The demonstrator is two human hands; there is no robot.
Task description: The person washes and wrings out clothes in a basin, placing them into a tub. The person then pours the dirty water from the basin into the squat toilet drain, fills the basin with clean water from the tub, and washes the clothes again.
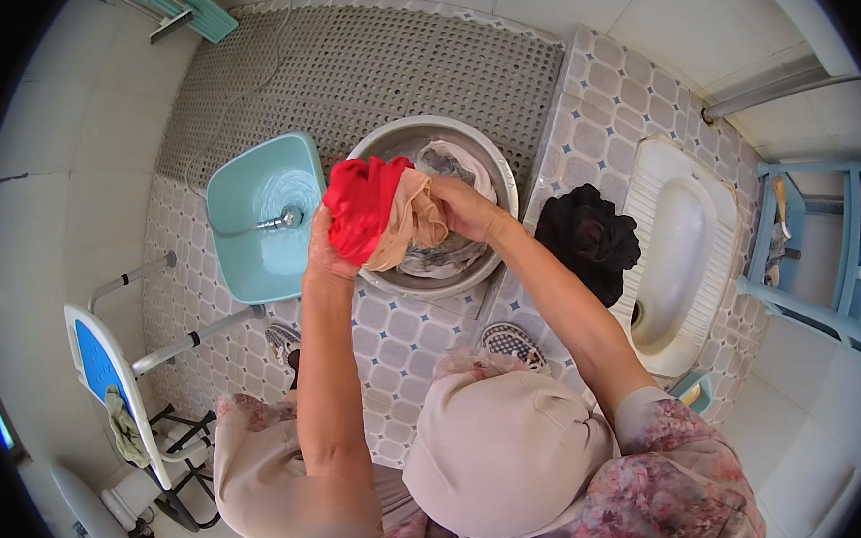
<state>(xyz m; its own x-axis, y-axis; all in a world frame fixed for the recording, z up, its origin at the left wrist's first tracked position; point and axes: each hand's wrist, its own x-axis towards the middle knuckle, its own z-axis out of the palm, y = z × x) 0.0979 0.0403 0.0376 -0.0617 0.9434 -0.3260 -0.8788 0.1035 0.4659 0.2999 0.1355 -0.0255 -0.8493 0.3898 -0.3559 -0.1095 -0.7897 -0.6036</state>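
Between my hands is a bunched red cloth [364,206] together with a sheer beige cloth [416,214]. My left hand [328,244] grips the red cloth at its left side, thumb up. The beige cloth is gathered in my right hand [469,209]; the fingers are partly hidden behind it. Below them stands a round metal basin [504,183] with wet white and grey laundry [445,261] in it. To its left, a turquoise plastic basin [238,207] contains rippling water. A shower head [290,217] on a metal hose lies in that basin.
A black garment [590,241] lies on the raised tiled step, against a squat toilet [685,253]. A perforated mat [388,57] covers the far floor. A shower chair [103,363] stands at the left, with a green cloth [126,428] on it. A blue shelf [801,291] is at the right.
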